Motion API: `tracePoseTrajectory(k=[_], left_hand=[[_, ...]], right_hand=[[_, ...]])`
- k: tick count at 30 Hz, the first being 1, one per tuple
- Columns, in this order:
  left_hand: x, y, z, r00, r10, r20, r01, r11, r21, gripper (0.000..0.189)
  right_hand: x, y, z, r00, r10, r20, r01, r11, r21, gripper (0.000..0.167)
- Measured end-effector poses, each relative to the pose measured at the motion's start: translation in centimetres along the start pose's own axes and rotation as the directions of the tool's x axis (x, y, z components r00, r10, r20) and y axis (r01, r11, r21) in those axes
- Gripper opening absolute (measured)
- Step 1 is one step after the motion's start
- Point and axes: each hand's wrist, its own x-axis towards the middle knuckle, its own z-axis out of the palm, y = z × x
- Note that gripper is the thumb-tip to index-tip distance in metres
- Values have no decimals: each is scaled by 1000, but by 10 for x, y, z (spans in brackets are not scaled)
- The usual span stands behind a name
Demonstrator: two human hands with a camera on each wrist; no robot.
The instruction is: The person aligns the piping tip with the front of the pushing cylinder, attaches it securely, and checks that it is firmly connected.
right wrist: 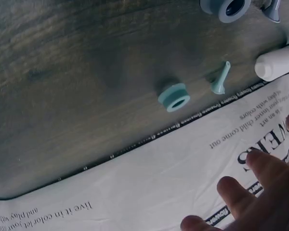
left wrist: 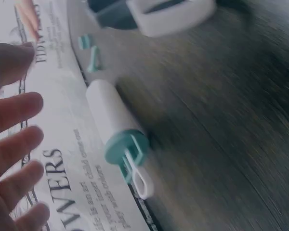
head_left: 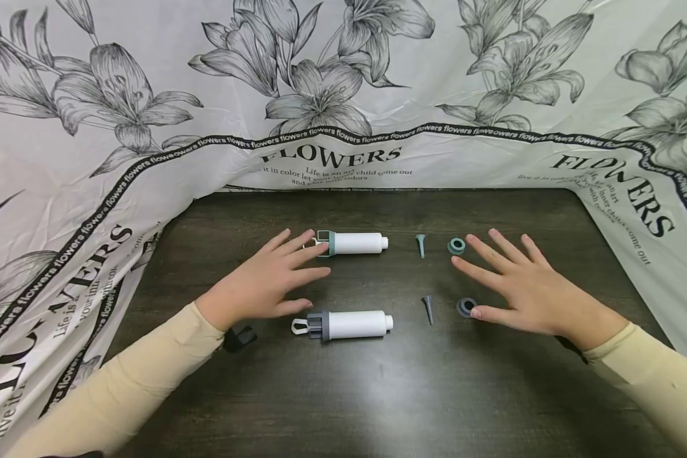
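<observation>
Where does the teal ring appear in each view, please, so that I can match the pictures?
Head: the teal ring is right of centre, near the right hand.
Left wrist: the teal ring is at upper left.
Right wrist: the teal ring is just right of centre, slightly high.
Shared landmark: the teal funnel beside it.
</observation>
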Motion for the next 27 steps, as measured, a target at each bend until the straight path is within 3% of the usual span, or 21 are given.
tracePoseTrajectory(k=[5, 9, 13, 18, 27], left_hand=[[16, 4, 3, 983, 111, -147, -113, 993, -11, 41], [28, 11, 8, 972, 145, -187, -154, 988, -33, 35], [41, 18, 13, 982, 129, -135, -139, 988, -69, 29], [65, 28, 15, 993, 114, -38, -118, 985, -123, 25], [120, 49, 15, 980, 160, 119, -137, 973, -183, 23]], right_hand=[[4, 3, 5, 999, 4, -50, -7, 998, -59, 73], [7, 4, 10, 996, -3, -94, -3, 998, -60, 62], [8, 3, 16, 991, -31, -127, 26, 999, -43, 51], [9, 0, 25, 994, -38, -103, 38, 999, 4, 46], [11, -6, 36, 997, -66, -50, 70, 994, 78, 45]])
